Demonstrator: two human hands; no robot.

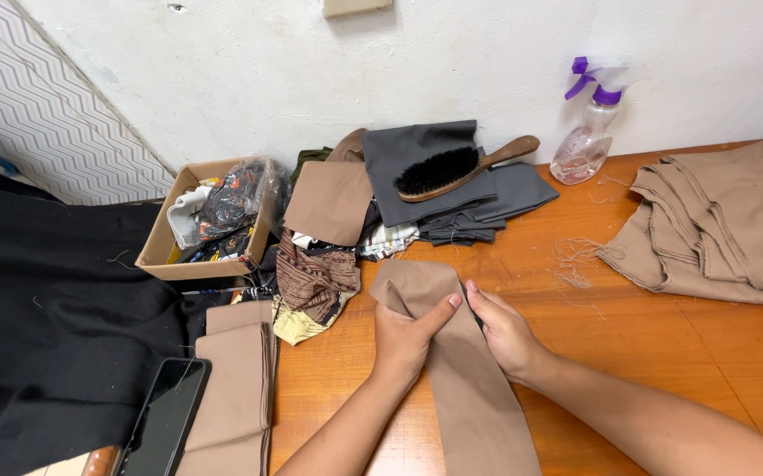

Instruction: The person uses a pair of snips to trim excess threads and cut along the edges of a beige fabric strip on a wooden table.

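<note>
A: Tan cloth: a long strip (pixel 452 353), flat on the wooden table (pixel 663 353), straight below the brush (pixel 452 169) and running down toward the near edge.

B: Hands?

A: Both on its upper end. Left hand (pixel 403 339) closed on the strip from the left, thumb laid across the top, fingers tucked beneath. Right hand (pixel 505 335) pinching the right edge, fingertips on the cloth. Neither released, neither empty.

B: Top end folded over?

A: Looks so, rounded and doubled just above the left thumb. Hard to tell how many layers.

B: Advice for the hold, then?

A: Probably best kept low against the wood, edges matched before pressing, thumbs sliding outward to chase wrinkles. Light pinch only; no tugging along the length, for fear of stretching or skewing.

B: Around the brush?

A: Under it, grey cloth (pixel 487 198), folded. Right of it, a spray bottle (pixel 586 141) with a purple trigger, by the wall. Farther right and lower, a tan pile (pixel 725 229). Loose threads (pixel 571 256) lower right of it, between that pile and the strip. Left of it, a tan square (pixel 328 201) over patterned scraps, then a cardboard box (pixel 165 251) of oddments. Far lower left, black cloth (pixel 37 326), a dark phone (pixel 165 419) and folded tan pieces (pixel 236 379).

B: Anything in the way?

A: Only those threads, near the right hand; likely to catch in a fold if dragged in.
</note>
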